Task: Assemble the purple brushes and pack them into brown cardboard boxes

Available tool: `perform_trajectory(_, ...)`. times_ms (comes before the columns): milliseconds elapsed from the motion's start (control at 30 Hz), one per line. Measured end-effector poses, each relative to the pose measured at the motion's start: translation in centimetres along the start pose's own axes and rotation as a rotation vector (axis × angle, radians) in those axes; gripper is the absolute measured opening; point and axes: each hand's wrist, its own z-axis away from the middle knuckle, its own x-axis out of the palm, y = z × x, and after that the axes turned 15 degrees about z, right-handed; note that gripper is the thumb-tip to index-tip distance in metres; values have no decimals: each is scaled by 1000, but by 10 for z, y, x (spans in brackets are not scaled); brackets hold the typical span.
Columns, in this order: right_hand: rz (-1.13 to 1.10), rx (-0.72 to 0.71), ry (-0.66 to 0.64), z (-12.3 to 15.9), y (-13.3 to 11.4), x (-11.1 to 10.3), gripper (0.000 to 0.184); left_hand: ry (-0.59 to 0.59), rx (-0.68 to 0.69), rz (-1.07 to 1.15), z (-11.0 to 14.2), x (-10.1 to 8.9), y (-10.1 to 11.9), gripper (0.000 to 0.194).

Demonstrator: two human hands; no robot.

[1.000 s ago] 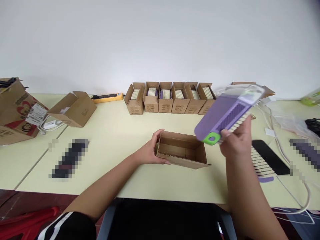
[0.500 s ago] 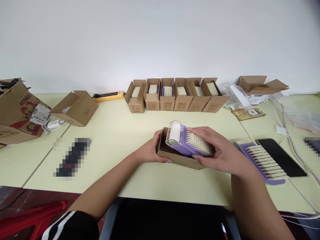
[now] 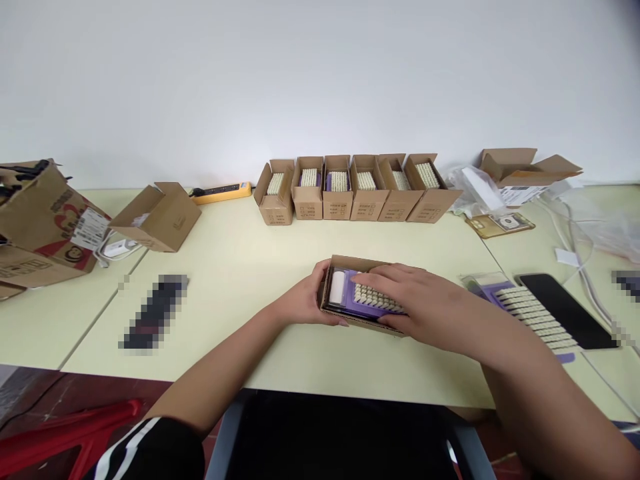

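An open cardboard box [image 3: 361,323] lies lengthwise in front of me. My left hand [image 3: 305,297] grips its left end, thumb on the near side. Inside lies a purple brush-like device [image 3: 359,309] with rows of cream bristle-like tufts and a white roll at its left end. My right hand [image 3: 415,303] lies over the device's right part, fingers stretched across the tufts and thumb by the near edge, hiding that end. A second purple brush-like device [image 3: 537,313] rests on the table to the right of my right hand.
Several open boxes [image 3: 337,210] holding similar devices stand in a row along the wall. A black phone-like slab [image 3: 565,310] lies right. Left are a small carton [image 3: 170,220], a large carton [image 3: 60,233] and a yellow power strip [image 3: 223,193]. Plastic bags [image 3: 480,190] and cables lie at right.
The device has gone down from a tilted position above the box and now lies level inside it. My right hand has moved from gripping its sides to lying over its top.
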Motion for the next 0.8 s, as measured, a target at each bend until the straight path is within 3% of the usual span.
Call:
perform_trajectory(267, 153, -23, -96, -15, -16, 2, 76, 6, -6, -3, 3, 0, -1, 130)
perform_trajectory(633, 146, 77, -313, -1, -32, -11, 79, 7, -8, -32, 5, 6, -3, 132)
perform_trajectory(800, 131, 93, -278, 12, -30, -7, 75, -9, 17, -63, 6, 5, -8, 131)
